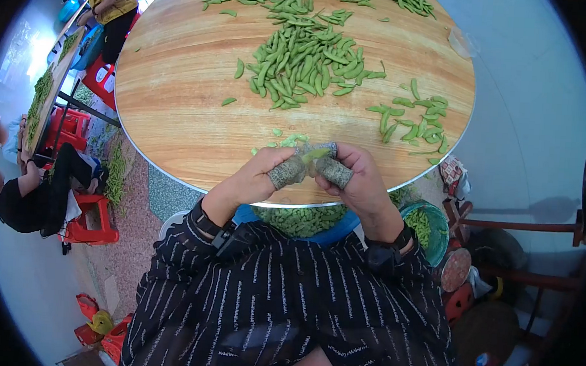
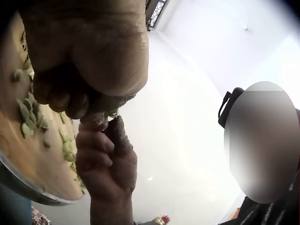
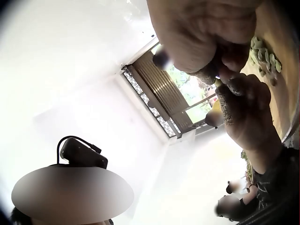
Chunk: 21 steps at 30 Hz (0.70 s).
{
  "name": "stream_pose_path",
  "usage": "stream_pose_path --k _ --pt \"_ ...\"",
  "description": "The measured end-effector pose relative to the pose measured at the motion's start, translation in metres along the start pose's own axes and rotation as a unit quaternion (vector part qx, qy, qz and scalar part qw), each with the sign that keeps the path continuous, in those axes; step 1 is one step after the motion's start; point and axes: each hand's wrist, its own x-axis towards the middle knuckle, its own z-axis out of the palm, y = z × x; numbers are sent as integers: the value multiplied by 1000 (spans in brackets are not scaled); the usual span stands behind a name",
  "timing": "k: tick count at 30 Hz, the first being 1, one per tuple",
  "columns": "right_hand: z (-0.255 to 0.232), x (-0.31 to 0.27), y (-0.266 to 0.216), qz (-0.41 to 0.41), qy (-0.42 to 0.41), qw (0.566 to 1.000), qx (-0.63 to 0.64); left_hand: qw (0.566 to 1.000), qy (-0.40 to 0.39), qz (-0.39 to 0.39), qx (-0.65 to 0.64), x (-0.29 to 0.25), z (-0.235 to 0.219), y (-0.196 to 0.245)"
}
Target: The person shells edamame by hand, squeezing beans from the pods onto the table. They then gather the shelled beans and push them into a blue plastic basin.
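A green bean pod [image 1: 313, 155] sits pinched between both hands just above the near edge of the round wooden counter [image 1: 178, 97], its long axis running left to right. The left hand [image 1: 260, 175] and right hand [image 1: 356, 176], thumbs in knitted sleeves, both clamp it, equally near. The pod heap [image 1: 306, 61] lies farther away, beyond the hands.

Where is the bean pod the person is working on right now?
In the head view, the bean pod is pinched between the left hand and the right hand, over the near edge of the round wooden table.
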Motion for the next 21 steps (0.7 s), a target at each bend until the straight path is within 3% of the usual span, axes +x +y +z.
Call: stream_pose_path --k 2,15,16,17,18,20,21 --pt "3 -3 -4 4 13 999 -40 998 -31 -29 -38 -1 -3 4" --pt "3 7 11 -38 56 990 -120 983 -32 -98 -150 0 -2 -19" --pt "1 8 10 -26 63 996 -58 998 33 -2 57 2 4 -13" --pt "1 8 9 -12 69 998 4 956 97 94 261 3 8 -8" --pt "2 9 8 -12 69 998 4 956 97 94 261 1 10 -7" --pt "5 8 4 -48 67 993 -83 878 120 100 453 -2 12 -5" --pt "4 8 6 -49 67 993 -83 877 120 101 454 -1 12 -6"
